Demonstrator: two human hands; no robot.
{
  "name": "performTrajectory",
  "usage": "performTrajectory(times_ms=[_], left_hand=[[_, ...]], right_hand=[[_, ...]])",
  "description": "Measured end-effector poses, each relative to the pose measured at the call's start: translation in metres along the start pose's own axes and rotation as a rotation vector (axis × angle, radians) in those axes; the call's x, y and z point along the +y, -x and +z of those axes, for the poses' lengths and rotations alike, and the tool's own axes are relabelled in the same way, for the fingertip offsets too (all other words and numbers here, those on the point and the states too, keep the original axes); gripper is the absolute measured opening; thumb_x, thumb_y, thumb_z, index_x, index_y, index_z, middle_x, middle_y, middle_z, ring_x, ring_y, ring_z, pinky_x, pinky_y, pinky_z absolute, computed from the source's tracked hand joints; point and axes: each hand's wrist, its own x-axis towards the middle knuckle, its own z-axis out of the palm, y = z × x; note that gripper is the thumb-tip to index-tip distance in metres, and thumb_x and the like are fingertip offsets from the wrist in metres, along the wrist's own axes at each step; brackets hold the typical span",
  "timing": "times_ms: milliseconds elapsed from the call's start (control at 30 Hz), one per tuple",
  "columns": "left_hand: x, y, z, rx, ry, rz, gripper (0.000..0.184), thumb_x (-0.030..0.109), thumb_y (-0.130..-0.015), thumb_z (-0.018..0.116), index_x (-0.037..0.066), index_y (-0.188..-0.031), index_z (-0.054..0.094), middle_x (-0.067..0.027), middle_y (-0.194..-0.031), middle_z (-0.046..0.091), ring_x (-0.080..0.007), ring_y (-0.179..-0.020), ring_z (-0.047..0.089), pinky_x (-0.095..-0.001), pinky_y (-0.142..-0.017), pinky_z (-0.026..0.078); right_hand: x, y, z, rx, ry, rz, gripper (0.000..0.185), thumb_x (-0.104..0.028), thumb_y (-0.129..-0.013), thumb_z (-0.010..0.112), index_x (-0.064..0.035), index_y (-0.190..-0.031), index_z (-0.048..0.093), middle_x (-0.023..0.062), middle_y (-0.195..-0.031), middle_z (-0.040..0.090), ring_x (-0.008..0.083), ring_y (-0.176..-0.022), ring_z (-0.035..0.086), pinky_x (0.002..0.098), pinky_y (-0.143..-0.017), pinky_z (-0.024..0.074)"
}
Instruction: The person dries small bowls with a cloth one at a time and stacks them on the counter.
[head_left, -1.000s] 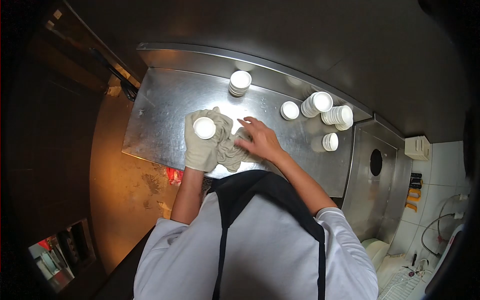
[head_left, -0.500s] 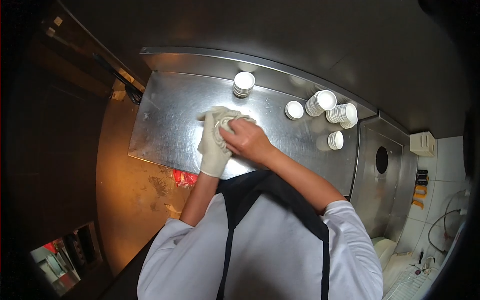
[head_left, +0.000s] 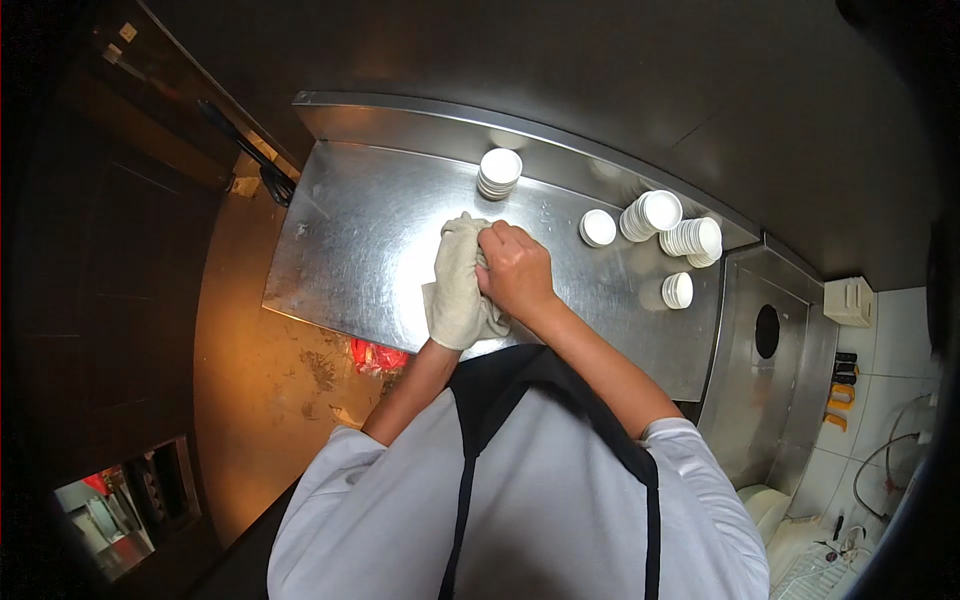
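My left hand (head_left: 453, 312), in a pale cream glove, is closed around a bunched cream cloth (head_left: 493, 322). Folds of the cloth stick out above the fingers and hang beside the wrist. Pressed against it from the other side is my bare right hand (head_left: 520, 272), its fingers curled into the fabric. Whether anything lies inside the cloth is hidden. Both hands are over the near part of a steel counter (head_left: 360, 230). Beyond them stands a stack of small white dishes (head_left: 499, 174).
Toward the right of the counter are a low white dish stack (head_left: 598, 228), a tall leaning stack (head_left: 650, 216), another leaning stack (head_left: 692, 240) and a short one (head_left: 677, 290). A steel sink unit (head_left: 740, 360) adjoins on the right. Red plastic (head_left: 376, 355) shows below the front edge.
My hands have drawn closer together, and the cloth has turned from a round bundle to a longer upright shape. The view has shifted slightly; the dish stacks stay in place.
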Motion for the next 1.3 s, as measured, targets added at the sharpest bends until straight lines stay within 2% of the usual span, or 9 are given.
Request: performTrajectory(times_ms=[33,233,300,400,533,600,800,1100,1300], left_hand=[[0.013,-0.004,0.0,-0.048,-0.543,0.298,0.03,0.02,-0.111,0.047,0.002,-0.13,0.063,-0.0126,-0.117,0.065,-0.0259,-0.108,0.065,-0.0386,-0.097,0.054],[-0.024,-0.01,-0.009,0.25,0.044,-0.151,0.012,0.0,-0.104,0.053,0.001,-0.112,0.062,-0.0092,-0.107,0.062,-0.0176,-0.1,0.064,-0.0316,-0.089,0.053],[-0.058,-0.008,-0.022,0.405,0.233,-0.239,0.008,0.006,-0.108,0.054,0.003,-0.108,0.061,-0.007,-0.103,0.062,-0.0145,-0.095,0.063,-0.0303,-0.085,0.054],[-0.092,0.023,-0.019,0.281,-0.235,-0.145,0.018,0.017,-0.113,0.053,0.003,-0.106,0.06,-0.0076,-0.102,0.065,-0.019,-0.093,0.064,-0.0374,-0.082,0.056],[-0.01,0.003,-0.001,0.099,-0.462,-0.241,0.022,0.029,-0.109,0.056,0.007,-0.11,0.059,-0.0066,-0.097,0.063,-0.0211,-0.088,0.064,-0.0402,-0.075,0.056],[-0.002,-0.008,-0.005,0.259,0.511,-0.908,0.028,0.039,-0.106,0.057,0.013,-0.099,0.065,-0.0025,-0.091,0.062,-0.0153,-0.08,0.061,-0.0354,-0.071,0.053],[0.013,-0.011,-0.004,0.315,0.513,-0.884,0.027,0.037,-0.107,0.053,0.018,-0.091,0.062,0.0034,-0.084,0.058,-0.0099,-0.072,0.058,-0.0296,-0.062,0.049],[0.011,0.003,-0.023,0.088,0.99,-0.789,0.027,0.038,-0.11,0.049,0.016,-0.099,0.059,0.001,-0.094,0.058,-0.0118,-0.089,0.06,-0.0327,-0.081,0.054],[-0.017,0.018,-0.022,-0.026,0.82,-0.607,0.011,0.02,-0.111,0.052,0.009,-0.115,0.055,-0.0015,-0.112,0.058,-0.0111,-0.105,0.06,-0.0295,-0.091,0.054]], right_hand=[[0.0,-0.003,-0.003,-0.002,0.029,0.015,0.026,-0.017,-0.074,0.084,-0.0035,-0.089,0.068,0.0132,-0.091,0.068,0.0361,-0.084,0.07,0.0453,-0.072,0.0587],[0.026,0.01,-0.019,-0.196,0.029,0.146,0.037,-0.024,-0.08,0.085,-0.003,-0.11,0.076,0.0157,-0.098,0.071,0.0366,-0.085,0.071,0.0454,-0.077,0.0585],[0.022,0.011,-0.025,-0.075,-0.101,0.095,0.04,-0.025,-0.084,0.084,-0.003,-0.116,0.077,0.0172,-0.102,0.074,0.0366,-0.085,0.072,0.0445,-0.077,0.0586],[0.011,0.005,-0.014,-0.144,-0.287,0.274,0.039,-0.027,-0.091,0.08,-0.0017,-0.12,0.076,0.0172,-0.093,0.075,0.0355,-0.081,0.072,0.0429,-0.075,0.0576],[0.051,0.0,0.028,-0.102,-0.316,0.431,0.031,-0.021,-0.094,0.075,0.0015,-0.116,0.074,0.0158,-0.08,0.072,0.0274,-0.074,0.072,0.0404,-0.069,0.0553],[0.08,-0.014,0.043,-0.047,-0.356,0.551,0.029,-0.02,-0.095,0.074,0.0023,-0.113,0.074,0.0129,-0.078,0.072,0.0216,-0.071,0.072,0.0383,-0.066,0.0543],[0.156,-0.057,0.084,-0.02,-0.58,0.781,0.034,-0.017,-0.098,0.07,0.0052,-0.123,0.072,0.0071,-0.084,0.076,0.0131,-0.065,0.071,0.03,-0.058,0.0554],[0.155,0.057,0.008,0.171,0.358,0.377,0.032,-0.015,-0.088,0.077,-0.0037,-0.118,0.077,0.0172,-0.109,0.075,0.0367,-0.101,0.07,0.0452,-0.091,0.0559],[0.185,0.098,-0.013,0.103,0.222,0.452,0.013,-0.015,-0.092,0.075,-0.004,-0.096,0.08,0.0178,-0.107,0.075,0.0392,-0.097,0.069,0.0473,-0.087,0.0545]])
